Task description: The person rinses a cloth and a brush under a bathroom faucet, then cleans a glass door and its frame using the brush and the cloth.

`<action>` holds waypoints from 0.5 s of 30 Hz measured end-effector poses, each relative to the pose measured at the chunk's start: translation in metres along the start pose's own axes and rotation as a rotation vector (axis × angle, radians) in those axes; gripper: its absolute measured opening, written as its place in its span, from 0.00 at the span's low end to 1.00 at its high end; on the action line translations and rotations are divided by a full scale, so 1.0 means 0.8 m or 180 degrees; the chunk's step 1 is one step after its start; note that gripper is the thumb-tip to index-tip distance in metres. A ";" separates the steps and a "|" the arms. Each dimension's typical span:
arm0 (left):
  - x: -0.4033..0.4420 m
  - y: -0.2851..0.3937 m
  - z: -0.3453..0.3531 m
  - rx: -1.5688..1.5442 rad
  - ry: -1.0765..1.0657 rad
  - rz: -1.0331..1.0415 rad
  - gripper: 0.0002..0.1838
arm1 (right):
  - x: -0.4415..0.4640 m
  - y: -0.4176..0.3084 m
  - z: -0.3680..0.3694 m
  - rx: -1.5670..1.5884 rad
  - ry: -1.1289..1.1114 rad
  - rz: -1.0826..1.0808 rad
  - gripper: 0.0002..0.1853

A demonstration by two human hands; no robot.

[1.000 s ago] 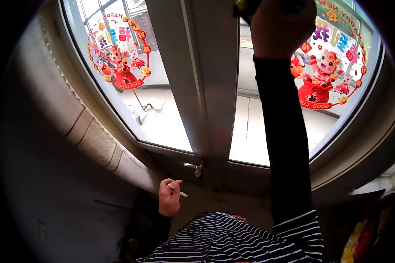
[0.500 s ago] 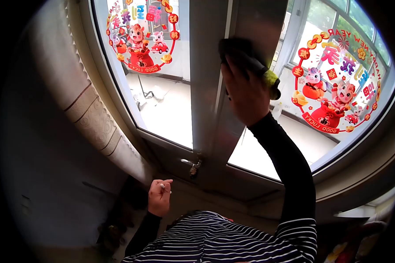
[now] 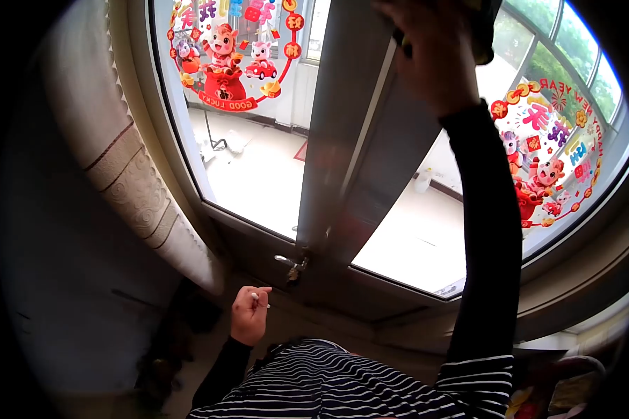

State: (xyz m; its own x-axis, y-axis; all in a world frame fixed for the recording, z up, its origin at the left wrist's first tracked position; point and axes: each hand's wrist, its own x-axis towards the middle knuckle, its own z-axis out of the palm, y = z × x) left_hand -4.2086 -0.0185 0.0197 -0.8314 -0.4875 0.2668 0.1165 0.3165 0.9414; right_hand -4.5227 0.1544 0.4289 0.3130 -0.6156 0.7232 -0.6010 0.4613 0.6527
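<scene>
Cloth (image 3: 483,43) lies under the clasping right hand (image 3: 437,63); left hand (image 3: 248,318) grips a white stick (image 3: 254,296).

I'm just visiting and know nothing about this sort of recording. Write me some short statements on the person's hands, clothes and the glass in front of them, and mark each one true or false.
1. The left hand has a thin white object in its grip. True.
2. The right hand hangs low beside the body. False: it is raised, at the top of the picture.
3. Both glass panes bear colourful decorations. True.
4. The left hand touches the metal handle. False: it is apart from it, lower in the picture.
5. A black sleeve covers the right forearm. True.
6. The shirt is plain red. False: it is dark with white stripes.
</scene>
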 end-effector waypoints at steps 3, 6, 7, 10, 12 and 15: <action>-0.001 -0.012 -0.011 0.0005 -0.0007 -0.0113 0.12 | -0.084 -0.095 -0.011 0.0299 -0.0893 0.0275 0.34; 0.000 -0.007 -0.025 0.0115 -0.0032 -0.0090 0.13 | -0.195 -0.171 -0.004 0.1325 -0.2203 0.0476 0.32; 0.001 -0.007 -0.028 0.0039 0.0072 -0.0058 0.12 | -0.218 -0.193 -0.002 0.1529 -0.2558 0.0636 0.32; 0.001 -0.012 -0.036 0.0038 0.0107 -0.0091 0.12 | -0.198 -0.182 -0.005 0.1465 -0.2372 0.0287 0.30; 0.003 -0.012 -0.039 0.0040 0.0109 -0.0100 0.12 | -0.141 -0.145 -0.015 0.1075 -0.1912 -0.0048 0.28; 0.000 -0.012 -0.039 0.0064 0.0067 -0.0159 0.13 | -0.038 -0.054 -0.028 -0.0019 -0.1018 -0.0068 0.32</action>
State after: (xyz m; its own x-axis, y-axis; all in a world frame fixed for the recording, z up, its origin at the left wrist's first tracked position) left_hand -4.1928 -0.0474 0.0172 -0.8242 -0.5201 0.2240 0.0640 0.3074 0.9494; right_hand -4.4897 0.1673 0.3839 0.0779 -0.7943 0.6025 -0.5922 0.4492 0.6689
